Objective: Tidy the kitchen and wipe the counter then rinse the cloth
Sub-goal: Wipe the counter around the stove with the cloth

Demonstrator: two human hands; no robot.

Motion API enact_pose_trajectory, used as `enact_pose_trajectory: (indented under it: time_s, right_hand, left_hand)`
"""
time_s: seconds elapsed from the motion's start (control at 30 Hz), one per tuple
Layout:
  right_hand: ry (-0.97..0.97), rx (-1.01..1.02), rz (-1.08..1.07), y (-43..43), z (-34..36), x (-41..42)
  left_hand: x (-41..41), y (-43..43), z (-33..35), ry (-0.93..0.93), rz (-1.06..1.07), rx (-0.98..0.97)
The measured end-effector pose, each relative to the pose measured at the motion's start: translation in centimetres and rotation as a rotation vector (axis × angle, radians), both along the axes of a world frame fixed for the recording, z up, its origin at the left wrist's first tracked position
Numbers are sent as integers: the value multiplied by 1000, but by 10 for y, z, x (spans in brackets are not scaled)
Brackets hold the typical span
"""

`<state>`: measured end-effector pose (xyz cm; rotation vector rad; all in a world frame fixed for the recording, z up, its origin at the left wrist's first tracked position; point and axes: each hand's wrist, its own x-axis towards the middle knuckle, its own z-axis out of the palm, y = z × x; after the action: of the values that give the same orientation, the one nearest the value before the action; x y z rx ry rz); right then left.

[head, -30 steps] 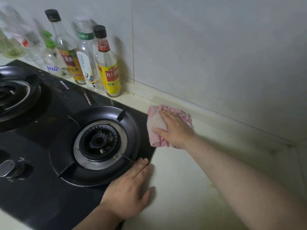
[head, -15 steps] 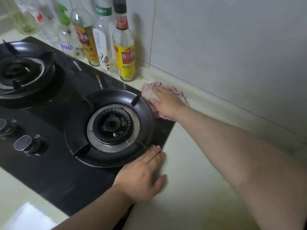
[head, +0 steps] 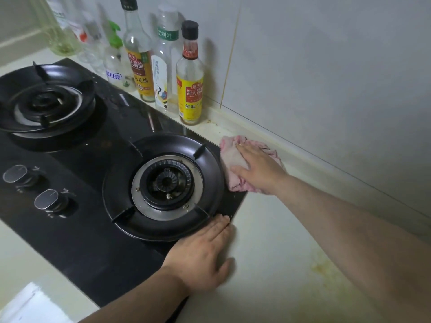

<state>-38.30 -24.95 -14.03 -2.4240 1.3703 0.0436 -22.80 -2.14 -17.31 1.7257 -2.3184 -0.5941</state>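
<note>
A pink and white cloth (head: pixel 231 159) lies bunched at the right rear corner of the black glass stove (head: pixel 77 231), partly on the glass and partly on the pale counter (head: pixel 275 252). My right hand (head: pixel 261 170) presses flat on top of the cloth with straight fingers. My left hand (head: pixel 205 255) rests flat, fingers straight, on the stove's right front edge beside the near burner (head: pixel 166 180), its thumb on the counter.
A row of sauce and oil bottles (head: pixel 190 75) stands along the tiled wall behind the stove. A second burner (head: pixel 46 99) sits at the far left. Two knobs (head: pixel 46 201) are at the stove's front. Yellowish stains (head: pixel 326 269) mark the counter at right.
My right hand slid the cloth toward the bottles along the stove's edge, then back a little to the rear corner. My left hand stayed in place. The view shifted.
</note>
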Motion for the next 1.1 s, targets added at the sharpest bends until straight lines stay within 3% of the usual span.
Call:
enact_pose_trajectory:
  time_s: [0.57,0.77,1.1]
  right_hand:
    - [-108,-17,130,-52,-2,100]
    - [-104,-30,130,-40,-2,72]
    - [12,54,-12,13,4,-47]
  left_hand:
    - [0,2,4,-58,-23,-92]
    - [-1,3,2,-51,-14,-123]
    - [-1,1,-4,-46,-15,-184]
